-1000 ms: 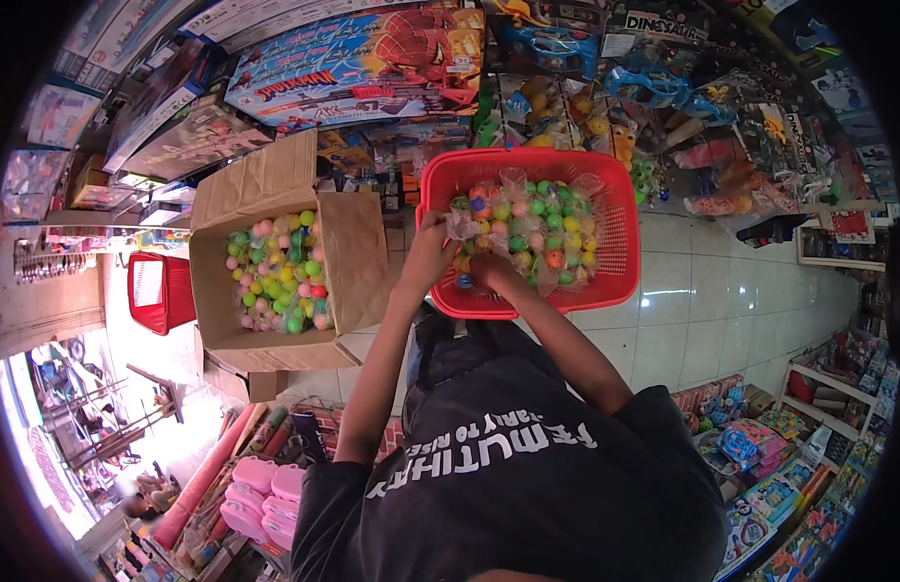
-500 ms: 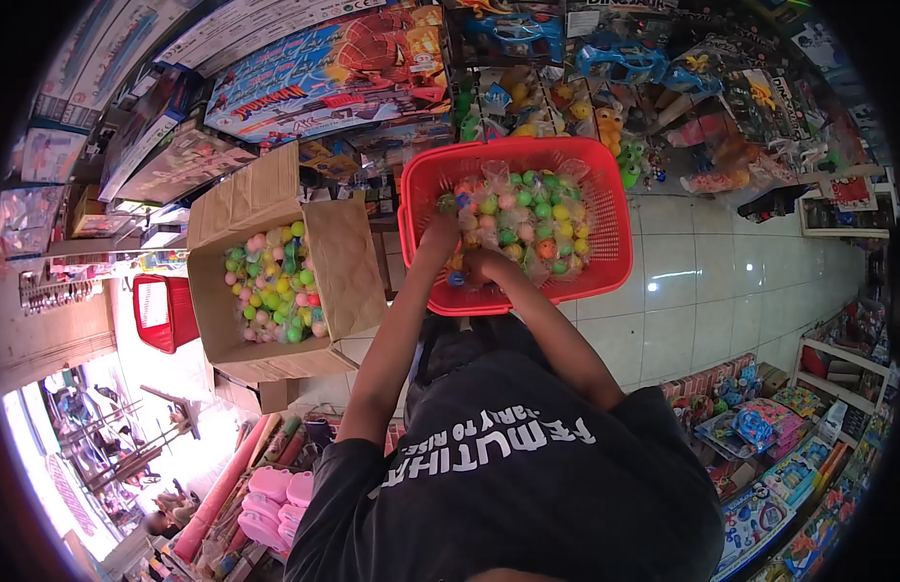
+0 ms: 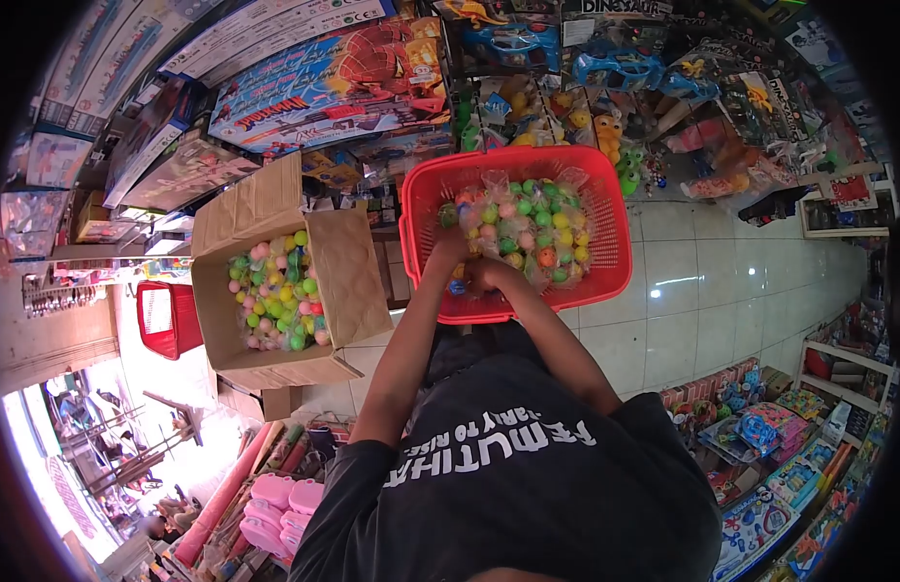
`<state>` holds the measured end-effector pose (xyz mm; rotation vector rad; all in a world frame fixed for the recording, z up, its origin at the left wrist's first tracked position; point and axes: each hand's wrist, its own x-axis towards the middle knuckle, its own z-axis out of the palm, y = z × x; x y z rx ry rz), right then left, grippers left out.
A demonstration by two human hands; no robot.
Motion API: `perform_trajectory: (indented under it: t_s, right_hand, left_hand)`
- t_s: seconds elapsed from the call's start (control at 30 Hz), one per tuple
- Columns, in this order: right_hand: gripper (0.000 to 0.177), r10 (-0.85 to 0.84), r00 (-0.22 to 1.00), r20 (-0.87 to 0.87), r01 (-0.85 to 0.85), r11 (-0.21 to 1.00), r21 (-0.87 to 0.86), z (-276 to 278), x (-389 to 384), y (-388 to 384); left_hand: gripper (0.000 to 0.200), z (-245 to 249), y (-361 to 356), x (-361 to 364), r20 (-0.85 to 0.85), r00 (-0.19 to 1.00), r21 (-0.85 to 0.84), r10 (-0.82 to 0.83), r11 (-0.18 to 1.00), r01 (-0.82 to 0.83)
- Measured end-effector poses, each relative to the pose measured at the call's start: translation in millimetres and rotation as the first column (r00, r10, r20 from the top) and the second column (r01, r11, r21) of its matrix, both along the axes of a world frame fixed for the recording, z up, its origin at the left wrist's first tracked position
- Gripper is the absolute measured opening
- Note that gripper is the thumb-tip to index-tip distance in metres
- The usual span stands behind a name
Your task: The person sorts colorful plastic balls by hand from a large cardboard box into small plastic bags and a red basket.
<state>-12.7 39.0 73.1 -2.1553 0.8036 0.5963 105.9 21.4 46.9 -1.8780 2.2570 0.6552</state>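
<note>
Both hands are inside a red plastic basket [image 3: 617, 233], at its left side. The basket holds clear bags of colorful balls [image 3: 542, 218] in green, yellow, pink and orange. My left hand [image 3: 450, 244] is at the basket's left wall, beside the bagged balls, its fingers pointing down and mostly hidden. Close to its right, near the front wall, my right hand [image 3: 484, 275] is bent inward among the bags; its fingertips cannot be made out. Whether either hand holds a bag is too small to tell.
Left of the basket stands an open cardboard box [image 3: 348, 276] with many loose-looking colorful balls. A smaller red basket [image 3: 186, 318] lies farther left. Boxed toys [image 3: 324, 87] line the back, pink items [image 3: 271, 504] lie at lower left, and packaged toys [image 3: 760, 427] at lower right.
The view has shifted slightly, so the basket and box appear a little lower. My left hand has moved slightly right and down, closer to my right hand, still inside the basket.
</note>
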Motion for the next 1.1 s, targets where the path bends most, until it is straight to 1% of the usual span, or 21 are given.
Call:
perform_trajectory:
  t_s: [0.07, 0.1, 0.17, 0.2, 0.27, 0.37, 0.4, 0.47, 0.6, 0.67, 0.7, 0.73, 0.77, 0.8, 0.87, 0.9, 0.93, 0.97, 1.0, 1.07, 1.1]
  right_hand:
    - [0.025, 0.007, 1.000, 0.016, -0.008, 0.999, 0.044, 1.8, -0.1, -0.6]
    - [0.025, 0.007, 1.000, 0.018, -0.007, 0.999, 0.043, 0.4, -0.6, 0.0]
    - [0.026, -0.036, 0.996, 0.085, 0.035, 0.999, 0.007, -2.4, -3.3, 2.1]
    - [0.026, -0.035, 0.996, 0.084, 0.034, 0.999, 0.005, 0.8, -2.4, 1.5]
    - [0.028, -0.031, 0.999, 0.010, 0.030, 0.998, 0.061, 11.9, -0.5, 0.0]
    - [0.031, -0.049, 0.994, 0.098, 0.043, 0.997, 0.066, 19.1, -3.2, 0.2]
    - [0.031, -0.046, 0.994, 0.098, 0.040, 0.997, 0.064, 19.3, -3.6, 0.6]
    - [0.033, -0.188, 0.963, 0.195, 0.159, 0.975, 0.155, 16.6, -4.5, 3.0]
    - [0.035, -0.212, 0.956, 0.201, 0.193, 0.975, 0.109, 0.6, -6.4, 3.9]
    - [0.036, -0.187, 0.965, 0.186, 0.162, 0.977, 0.140, -15.3, -6.8, 3.2]
    - [0.036, -0.183, 0.965, 0.187, 0.160, 0.978, 0.132, -14.5, -7.5, 1.6]
    - [0.037, -0.153, 0.970, 0.186, 0.130, 0.983, 0.129, -14.0, -8.3, 1.5]
    - [0.038, -0.124, 0.975, 0.185, 0.101, 0.987, 0.127, -13.7, -9.4, 2.6]
    - [0.038, -0.121, 0.975, 0.184, 0.100, 0.988, 0.121, -11.7, -11.8, 4.4]
    - [0.036, -0.167, 0.882, 0.441, 0.182, 0.983, 0.009, -4.4, -18.8, 13.5]
    - [0.036, -0.165, 0.884, 0.438, 0.180, 0.984, 0.006, 5.3, -23.9, 19.1]
    - [0.034, -0.272, 0.854, 0.443, 0.311, 0.950, -0.017, 21.8, -30.0, 25.2]
    - [0.033, -0.373, 0.811, 0.450, 0.435, 0.899, -0.039, 37.9, -35.8, 31.6]
    - [0.033, -0.371, 0.815, 0.446, 0.432, 0.901, -0.040, 50.4, -40.6, 38.2]
    - [0.026, -0.452, 0.527, 0.720, 0.591, 0.803, 0.071, 74.7, -48.4, 50.2]
    - [0.026, -0.447, 0.533, 0.718, 0.584, 0.809, 0.070, 93.7, -52.7, 54.3]
  left_hand:
    - [0.026, -9.5, 6.2, 5.2, -0.277, 0.953, -0.057, 0.124, 0.988, -0.145]
    - [0.026, -2.5, 7.8, 5.6, -0.275, 0.953, -0.059, 0.123, 0.988, -0.144]
    - [0.025, 11.5, 9.2, 4.3, -0.473, 0.858, 0.031, 0.199, 0.977, -0.209]
    - [0.025, 1.1, 6.2, 7.2, -0.475, 0.857, 0.029, 0.198, 0.977, -0.210]
    - [0.029, -28.6, -1.6, 15.7, -0.282, 0.949, 0.080, 0.142, 0.989, -0.124]
    - [0.024, -14.7, -4.0, 16.8, -0.209, 0.962, 0.127, 0.177, 0.980, -0.153]
    - [0.024, -41.8, -5.4, 18.7, -0.210, 0.961, 0.125, 0.179, 0.980, -0.155]
    - [0.027, -119.7, -7.7, 22.6, -0.399, 0.853, 0.104, 0.336, 0.941, -0.322]
    - [0.028, -40.4, 9.4, 9.9, -0.418, 0.867, -0.012, 0.270, 0.953, -0.302]
    - [0.025, -12.9, 13.5, 3.4, -0.253, 0.925, 0.089, 0.282, 0.959, -0.269]
    - [0.025, -8.8, 15.0, 0.8, -0.256, 0.924, 0.081, 0.283, 0.959, -0.271]
    - [0.024, -5.2, 17.9, -1.9, -0.082, 0.993, 0.005, 0.088, 0.996, -0.088]
    - [0.024, -1.8, 22.3, -3.2, 0.108, 0.989, -0.034, -0.105, 0.993, 0.109]
    - [0.024, 1.5, 27.1, -3.5, 0.107, 0.989, -0.040, -0.103, 0.993, 0.108]
    - [0.028, 8.6, 41.0, -3.2, -0.214, 0.968, -0.094, 0.128, 0.984, -0.151]
    - [0.028, 25.2, 50.8, -3.1, -0.218, 0.967, -0.095, 0.129, 0.984, -0.153]
    - [0.030, 55.8, 62.4, -2.0, -0.483, 0.846, -0.052, 0.227, 0.957, -0.286]
    - [0.033, 82.2, 75.2, 0.4, -0.702, 0.644, 0.029, 0.302, 0.917, -0.399]
    - [0.031, 99.3, 89.2, 5.3, -0.793, 0.517, 0.117, 0.323, 0.913, -0.391]
    - [0.028, 122.6, 119.7, 19.8, -0.860, 0.258, 0.355, 0.441, 0.878, -0.321]
    - [0.026, 130.6, 134.4, 27.7, -0.833, 0.142, 0.493, 0.535, 0.833, -0.250]
